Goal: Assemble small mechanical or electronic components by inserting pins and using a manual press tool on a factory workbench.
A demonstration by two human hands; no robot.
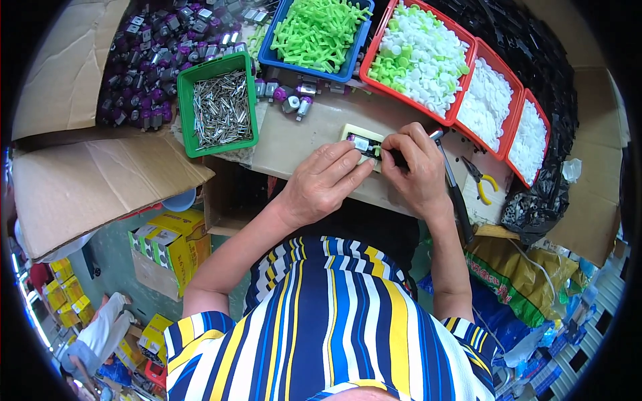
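A yellow carton (190,244) stands on the green floor (110,250) off to the left; behind it I see another person (103,334) in pale clothing. Opposite, a gold-and-green sack (535,284) slumps near blue plastic (461,317).

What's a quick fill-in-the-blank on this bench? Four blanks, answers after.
1. The metal pins fill the ____ bin.
2. The bright green sticks fill the ____ bin.
3. The number of red bins in view is ____.
4. The left hand and right hand are both at the cream block; the pliers lie nearer the ____ one.

Missing words: green; blue; three; right.
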